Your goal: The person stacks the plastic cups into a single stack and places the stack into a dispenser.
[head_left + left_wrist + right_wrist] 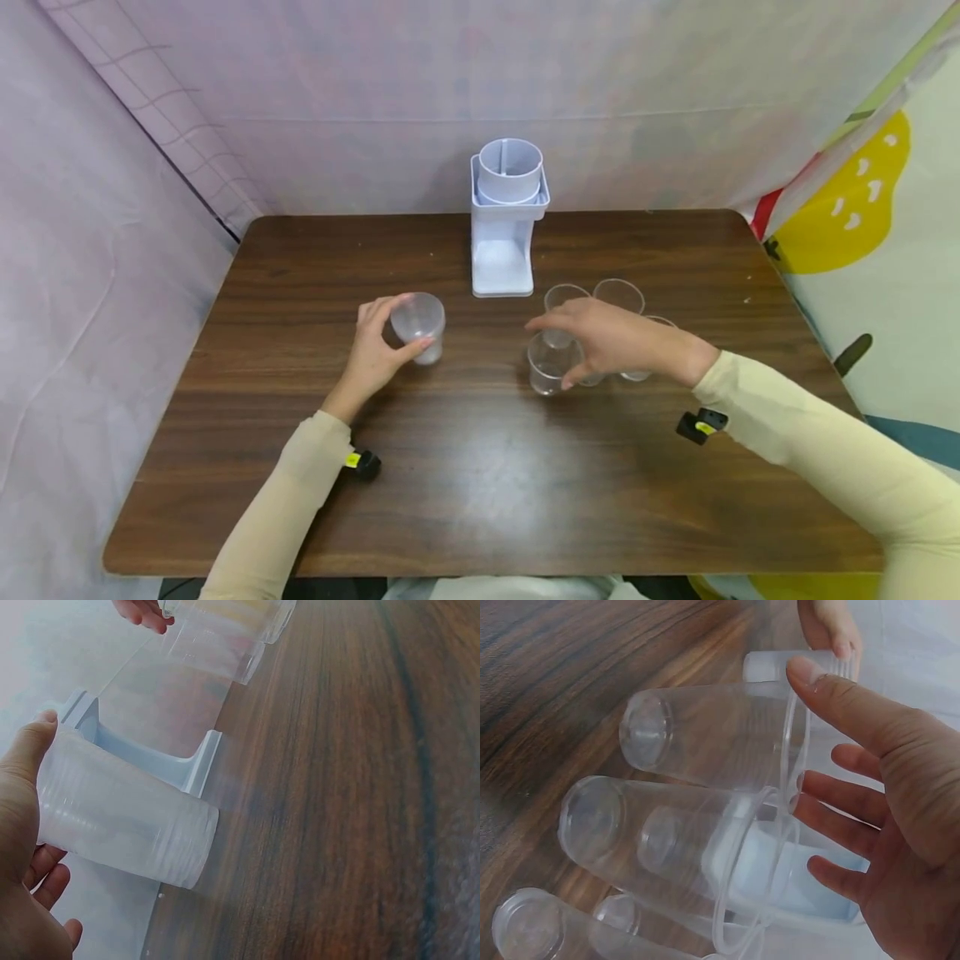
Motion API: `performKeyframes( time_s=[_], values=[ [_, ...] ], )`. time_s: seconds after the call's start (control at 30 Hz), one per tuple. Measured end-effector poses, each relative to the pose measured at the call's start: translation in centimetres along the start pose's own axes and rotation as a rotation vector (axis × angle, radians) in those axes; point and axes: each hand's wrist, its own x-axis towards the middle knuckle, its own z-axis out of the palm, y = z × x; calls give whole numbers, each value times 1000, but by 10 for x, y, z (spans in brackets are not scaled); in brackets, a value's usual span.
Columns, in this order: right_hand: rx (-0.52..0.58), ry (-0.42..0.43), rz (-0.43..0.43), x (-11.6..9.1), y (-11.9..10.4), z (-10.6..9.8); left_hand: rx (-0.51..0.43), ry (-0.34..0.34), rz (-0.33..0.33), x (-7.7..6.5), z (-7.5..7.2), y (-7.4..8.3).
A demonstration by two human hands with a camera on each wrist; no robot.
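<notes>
My left hand (381,346) grips a clear plastic cup (418,317), thumb on the near side and fingers on the far side. Stacked rims (199,844) show along one end of it in the left wrist view. My right hand (603,333) spreads over another clear plastic cup (546,367), the front left one of a group standing on the table. Its thumb and fingertips are right at opposite sides of that cup's rim (791,742), the fingers loosely extended. More clear cups (652,847) stand close beside it, partly hidden under my right hand and wrist.
A white stand (502,267) with a round white holder (510,171) on top is at the table's back edge, between my hands and farther away. The dark wooden table (480,508) has a pale curtain (360,108) behind it.
</notes>
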Motion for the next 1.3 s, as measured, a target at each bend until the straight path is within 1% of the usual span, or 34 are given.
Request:
performKeyframes(
  time_s=[0.13,0.5,0.73,1.0,1.2,1.3],
  values=[
    [-38,7,-21,-3,2,2,4,2,5,2,1,-1],
    [-35,28,-21,-2,0,3,11,-4,-3,2,-3,-1],
    [-47,79,-53,1,-1,0,13,-4,-2,2,-2,-2],
    [-40,123,-82,8,-6,-4,8,-2,5,3,-2,-2],
    [-34,127,-98,17,-10,-5,5,-6,-2,2,-1,-3],
    [-34,124,-91,21,-12,-5,2,-6,2,1,0,-3]
  ],
)
